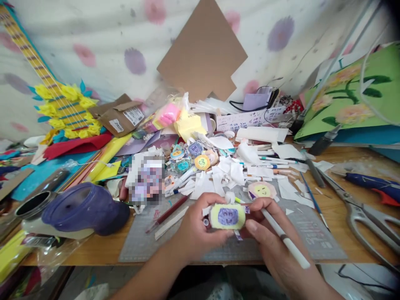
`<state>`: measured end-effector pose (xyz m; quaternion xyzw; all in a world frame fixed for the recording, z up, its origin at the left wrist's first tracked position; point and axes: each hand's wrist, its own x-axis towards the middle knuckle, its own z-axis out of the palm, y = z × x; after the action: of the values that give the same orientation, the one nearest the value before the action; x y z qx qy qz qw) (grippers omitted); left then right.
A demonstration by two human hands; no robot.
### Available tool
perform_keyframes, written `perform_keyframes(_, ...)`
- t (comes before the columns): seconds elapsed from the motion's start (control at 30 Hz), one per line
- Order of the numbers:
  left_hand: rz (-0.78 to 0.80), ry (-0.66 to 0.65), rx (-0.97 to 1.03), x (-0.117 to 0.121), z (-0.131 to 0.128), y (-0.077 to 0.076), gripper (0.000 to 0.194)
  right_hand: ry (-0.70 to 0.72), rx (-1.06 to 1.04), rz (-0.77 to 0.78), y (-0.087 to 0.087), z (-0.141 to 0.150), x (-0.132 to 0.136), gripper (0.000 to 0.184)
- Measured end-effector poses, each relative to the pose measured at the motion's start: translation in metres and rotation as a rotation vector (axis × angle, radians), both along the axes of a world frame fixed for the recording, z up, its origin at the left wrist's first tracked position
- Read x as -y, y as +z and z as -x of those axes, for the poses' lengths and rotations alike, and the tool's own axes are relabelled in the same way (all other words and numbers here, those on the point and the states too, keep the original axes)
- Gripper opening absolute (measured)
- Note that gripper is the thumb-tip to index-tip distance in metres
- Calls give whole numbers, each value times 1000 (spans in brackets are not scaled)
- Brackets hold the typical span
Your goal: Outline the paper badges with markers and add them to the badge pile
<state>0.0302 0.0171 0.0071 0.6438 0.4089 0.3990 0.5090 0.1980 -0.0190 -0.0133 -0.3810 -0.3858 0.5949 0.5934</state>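
A: So, where's the piece rn?

B: Your left hand (pixel 196 231) pinches the yellow cutout (pixel 227 216) by its left edge, thumb on the front, fingers behind. Your right hand (pixel 271 239) grips its right edge w/ the thumb, and also has a white pen (pixel 286 239) tucked between the fingers, tip hidden near the cutout. It's held just above the cutting mat (pixel 150 246) at the tabletop's (pixel 100 252) front edge.

A: How far along, judging by what shows?

B: Purple patch w/ a drawn face is already on the yellow cutout, so I'd say colouring is done and it's at the detail stage. Whether the pen is marking it, can't tell.

A: Counts?

B: One similar face piece (pixel 261 190) lies flat just beyond your hands. About five small round pieces (pixel 190 158) sit clustered further back; exact no. unclear in the clutter. One pair of scissors (pixel 359 212) at right, one blue glue gun (pixel 371 183) beyond it, one purple bowl (pixel 84 208) tipped on its side at left, one red pencil (pixel 168 212) on the mat. White paper scraps (pixel 228 171): too many to count.
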Motion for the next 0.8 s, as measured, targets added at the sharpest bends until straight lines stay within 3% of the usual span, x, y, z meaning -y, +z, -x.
perform_keyframes(0.1, 19, 28, -57, 6, 0, -5, 52, -55, 22, 0, 3, 3, -6, 27)
perform_keyframes(0.2, 62, -31, -74, -1, 16, -1, 76, -70, 202, -49, 11, -6, -16, 26)
perform_keyframes(0.23, 67, -41, -52, -6, 23, 3, 76, -32, 287, -68, 16, -11, -21, 25)
perform_keyframes(0.3, 40, -3, 6, -17, 33, 12, 53, 89, 457, -112, 25, -21, -29, 23)
perform_keyframes(0.37, 5, -28, -80, -26, 35, 20, 38, 219, 595, -170, 34, -28, -37, 19)
perform_keyframes(0.5, 51, -267, -369, -33, 19, 26, 25, 394, 809, -298, 41, -30, -50, 15)
perform_keyframes(0.57, 61, -310, -423, -33, 11, 23, 23, 406, 840, -326, 39, -27, -56, 16)
perform_keyframes(0.67, 54, -264, -451, -32, 7, 15, 22, 304, 812, -326, 33, -23, -60, 15)
perform_keyframes(0.8, 47, -143, -479, -31, 8, 7, 23, -28, 662, -364, 25, -28, -47, 23)
